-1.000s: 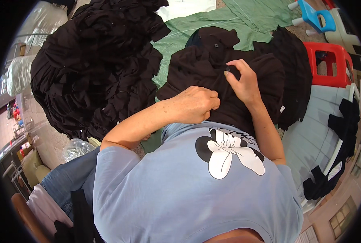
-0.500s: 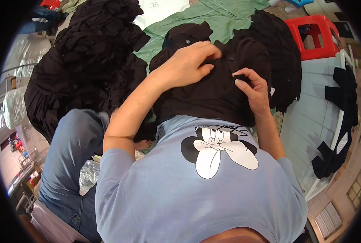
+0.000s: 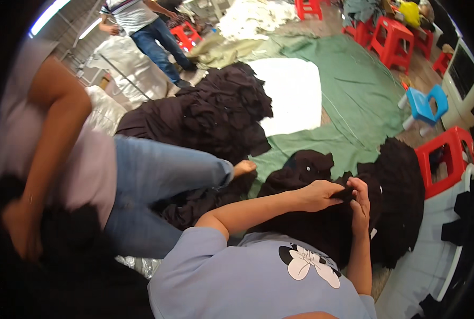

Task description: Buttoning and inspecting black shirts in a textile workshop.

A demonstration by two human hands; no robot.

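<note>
A black garment (image 3: 306, 226) with a small light button lies bunched over my lap. My left hand (image 3: 319, 195) is closed on a fold of it, thumb and fingers pinched together. Facing it, my right hand (image 3: 360, 204) holds the same raised fold, its fingers bent at the cloth's edge. The two hands nearly touch. What lies between the fingertips is dark and hard to make out beyond the cloth. More black garments (image 3: 399, 207) hang in a heap just right of my right hand.
A co-worker in jeans (image 3: 162, 170) sits close on my left. Beyond are a black garment pile (image 3: 210, 111), a white sheet (image 3: 295, 95) and green tarp (image 3: 348, 80). A red stool (image 3: 434, 178), blue chair (image 3: 427, 105) and pale table (image 3: 428, 266) stand at right; another person (image 3: 149, 32) stands far off.
The view has swung up and left, bringing in the co-worker and more floor. My left hand has come across to my right hand, and both now grip the garment's fold.
</note>
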